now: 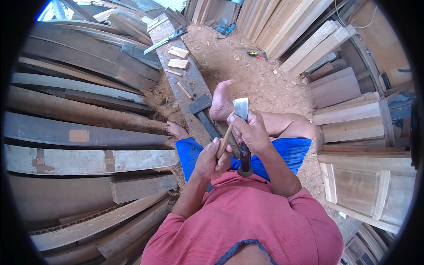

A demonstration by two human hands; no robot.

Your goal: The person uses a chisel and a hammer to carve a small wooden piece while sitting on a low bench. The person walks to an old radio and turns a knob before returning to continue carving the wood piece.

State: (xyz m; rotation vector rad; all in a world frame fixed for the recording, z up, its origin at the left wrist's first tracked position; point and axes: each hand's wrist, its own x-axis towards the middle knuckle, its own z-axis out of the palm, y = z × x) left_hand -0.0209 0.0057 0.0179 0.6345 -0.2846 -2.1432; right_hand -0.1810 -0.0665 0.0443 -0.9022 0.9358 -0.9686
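Observation:
A slim wooden stick (pixel 224 143) stands tilted in my left hand (pixel 208 160), its fingers closed around the lower part. My right hand (pixel 256 134) is wrapped round a wide chisel (pixel 241 108). The chisel's bright blade points up and away from me, and its dark handle hangs down toward my lap. Near the stick's upper end, my right thumb and fingers are close to it; whether they touch cannot be made out. Beyond my hands, a hammer with a blocky head (pixel 200 104) lies on the narrow wooden bench (pixel 170 37), its handle running back toward me.
Two small wood blocks (pixel 178 52), thin offcuts (pixel 184 89) and a handsaw (pixel 165 40) lie on the bench. Stacked boards (pixel 88 132) crowd the left. Planks (pixel 282 22) lean at the back, and panels (pixel 357 185) stand right. A blue power tool (pixel 225 27) sits on the shaving-strewn floor.

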